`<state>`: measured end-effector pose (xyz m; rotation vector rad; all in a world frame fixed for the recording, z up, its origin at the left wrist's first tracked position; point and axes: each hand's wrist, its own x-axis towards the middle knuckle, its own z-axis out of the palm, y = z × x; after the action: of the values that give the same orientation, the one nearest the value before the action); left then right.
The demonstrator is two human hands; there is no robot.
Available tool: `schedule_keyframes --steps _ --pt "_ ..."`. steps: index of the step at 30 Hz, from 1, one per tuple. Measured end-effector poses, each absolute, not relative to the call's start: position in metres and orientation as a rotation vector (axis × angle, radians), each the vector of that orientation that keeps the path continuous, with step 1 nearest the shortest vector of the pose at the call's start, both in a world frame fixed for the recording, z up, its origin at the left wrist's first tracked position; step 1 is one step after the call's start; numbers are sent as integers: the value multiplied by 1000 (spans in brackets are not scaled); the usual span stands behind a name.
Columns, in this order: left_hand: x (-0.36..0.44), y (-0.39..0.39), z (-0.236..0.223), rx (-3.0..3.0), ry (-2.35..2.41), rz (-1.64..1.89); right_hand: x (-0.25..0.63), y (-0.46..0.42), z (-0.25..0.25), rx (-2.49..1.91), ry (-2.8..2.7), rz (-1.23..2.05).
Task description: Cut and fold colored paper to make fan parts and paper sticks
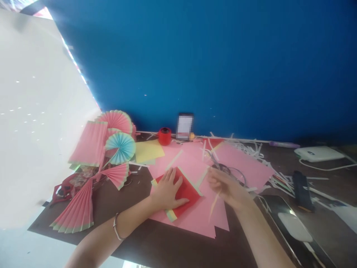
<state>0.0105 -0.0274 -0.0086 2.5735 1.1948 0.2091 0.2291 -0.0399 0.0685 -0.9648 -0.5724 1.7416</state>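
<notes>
My left hand (166, 191) lies flat with fingers spread on a red paper square (189, 193), pressing it against pink sheets. Pale yellow and green strips (171, 215) edge the red square. To the right, my right hand (227, 186) is raised a little, its fingers pinched together. A thin pale yellow paper strip (214, 206) hangs below those fingers and seems held in them. Scissors (214, 160) lie just behind the right hand, partly hidden by it. Beneath everything spread the pink paper sheets (192, 225).
Pleated pink paper fans (89, 143) and a blue paper rosette (121, 148) stand at left. A red tape roll (164, 136) sits on yellow paper (149, 150). White paper scraps (251, 149), a phone (281, 216) and a white device (319, 153) with a cable lie right. A blue wall rises behind.
</notes>
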Motion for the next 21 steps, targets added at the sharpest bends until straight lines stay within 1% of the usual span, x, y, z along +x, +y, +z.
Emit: schedule_keyframes --steps 3,6,9,12,14,17,21 --pt "10 -28 -4 2491 1176 200 207 -29 81 -1120 -725 1773" --pt "10 -28 0 2447 1149 191 183 -15 86 -1275 -891 1691" --pt "10 -28 2 2430 1125 212 167 -9 84 -1337 -1063 1609" --pt "11 -29 0 2415 1123 242 161 -5 71 -1400 -1252 1425" --pt "11 -29 -2 2415 1139 264 161 2 56 -1505 -1280 1369" --pt "12 -30 -5 2418 1154 296 161 20 34 -1659 -1257 1427" --pt "12 -30 -5 2393 1147 292 162 39 22 -1699 -1282 1511"
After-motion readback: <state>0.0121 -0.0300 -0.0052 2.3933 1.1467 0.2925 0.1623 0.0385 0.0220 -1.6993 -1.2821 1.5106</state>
